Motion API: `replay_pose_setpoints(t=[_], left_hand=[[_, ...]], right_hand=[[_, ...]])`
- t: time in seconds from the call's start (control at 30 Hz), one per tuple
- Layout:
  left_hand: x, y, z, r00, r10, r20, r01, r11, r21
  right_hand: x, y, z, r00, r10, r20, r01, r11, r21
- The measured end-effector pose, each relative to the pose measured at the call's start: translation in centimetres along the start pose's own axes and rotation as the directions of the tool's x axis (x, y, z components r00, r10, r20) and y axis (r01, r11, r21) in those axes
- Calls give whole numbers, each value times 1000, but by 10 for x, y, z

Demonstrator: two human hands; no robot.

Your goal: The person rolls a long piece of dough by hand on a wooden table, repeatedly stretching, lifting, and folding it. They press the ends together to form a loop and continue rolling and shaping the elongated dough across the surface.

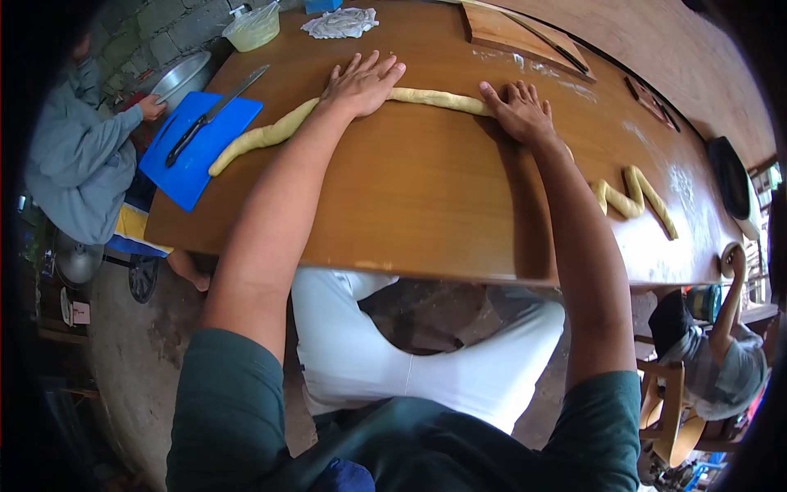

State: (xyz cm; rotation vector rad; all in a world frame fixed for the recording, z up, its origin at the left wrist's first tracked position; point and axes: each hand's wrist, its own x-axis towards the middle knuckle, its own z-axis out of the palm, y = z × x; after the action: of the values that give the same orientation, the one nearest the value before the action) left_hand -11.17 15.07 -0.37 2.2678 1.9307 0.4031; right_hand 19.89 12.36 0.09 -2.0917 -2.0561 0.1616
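Observation:
A long rope of pale yellow dough (438, 99) lies across the brown wooden table (410, 197). My left hand (359, 85) rests flat on it left of the middle, with its fingers spread. Further right, my right hand (520, 112) presses on the same rope, palm down and fingers apart. The parts of the dough under both palms are hidden. Its left end reaches close to a blue cutting board (188, 182), on which a black-handled knife (197, 131) lies. A zigzag strip of dough (635, 197) is to the right of my right forearm.
A person in grey (78, 164) is at the left by a metal basin (182, 80). A plastic tub (252, 31), a crumpled cloth (340, 23) and a wooden board (525, 41) are at the back. Another person (725, 361) is at the lower right.

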Motion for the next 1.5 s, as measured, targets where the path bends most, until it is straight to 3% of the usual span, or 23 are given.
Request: replay_pose_setpoints(t=[0.07,0.17,0.27,0.37,0.4,0.6,0.7,0.77,0.8,0.83,0.9,0.93,0.97,1.03,1.07,1.17,1.23,1.27,1.3,1.33,1.37,1.43,1.5], left_hand=[[26,-2,3,997,-72,-37,71,997,-30],[74,-14,12,985,-42,-165,28,996,-83],[116,-26,19,977,-46,-208,23,994,-111],[146,-32,28,964,2,-264,-11,999,-33],[152,-33,29,964,2,-266,-11,999,-31],[148,-29,17,945,24,-325,-63,992,-111],[125,-23,8,930,92,-356,-150,979,-140],[108,-20,12,897,123,-425,-143,990,-14],[94,-17,10,931,133,-341,-128,991,38],[84,-14,14,962,56,-268,-13,987,161],[62,-3,6,995,-98,-31,102,978,180],[48,3,1,994,-111,10,107,975,195],[33,9,-3,991,-127,51,114,971,209],[-2,19,-11,991,-123,54,108,970,215],[-20,25,-15,988,-133,76,114,971,209],[-65,32,-25,983,-142,121,116,973,199],[-91,35,-40,960,-87,265,41,984,176],[-111,33,-46,967,5,255,-62,974,218],[-122,27,-50,969,1,249,-57,974,219],[-132,15,-55,956,160,248,-199,969,144],[-142,4,-57,919,314,238,-339,938,72],[-167,-4,-69,930,315,190,-321,947,2],[-179,-25,-73,893,436,113,-440,898,3]], right_hand=[[26,7,4,999,17,-35,-17,1000,4],[63,17,6,996,-6,-84,11,998,58],[92,20,7,941,-58,-333,102,988,116],[121,29,8,921,-96,-377,127,990,57],[127,31,12,887,-107,-450,133,991,27],[139,31,9,816,-290,-501,261,957,-128],[126,32,10,788,-307,-534,288,950,-123],[105,30,10,822,-288,-492,293,954,-70],[98,32,13,869,-287,-402,298,954,-38],[90,30,12,906,-287,-312,301,954,-2],[62,24,9,936,-262,-235,282,958,57],[45,16,-2,970,-229,-87,235,969,73],[26,10,-6,968,-228,-104,236,969,71],[-7,2,-8,970,-239,-52,239,971,-21],[-18,0,-13,970,-237,54,238,971,-22],[-72,-10,-23,961,-265,82,274,952,-136],[-103,-14,-33,970,-231,72,240,958,-159],[-116,-15,-39,978,-195,67,204,962,-182],[-129,-16,-42,985,-160,64,170,964,-203],[-135,-6,-39,984,-167,62,176,963,-204],[-140,14,-32,960,-280,-33,264,934,-241],[-163,43,-36,900,-403,-163,328,875,-355],[-175,83,-42,871,-463,-162,393,856,-336]])
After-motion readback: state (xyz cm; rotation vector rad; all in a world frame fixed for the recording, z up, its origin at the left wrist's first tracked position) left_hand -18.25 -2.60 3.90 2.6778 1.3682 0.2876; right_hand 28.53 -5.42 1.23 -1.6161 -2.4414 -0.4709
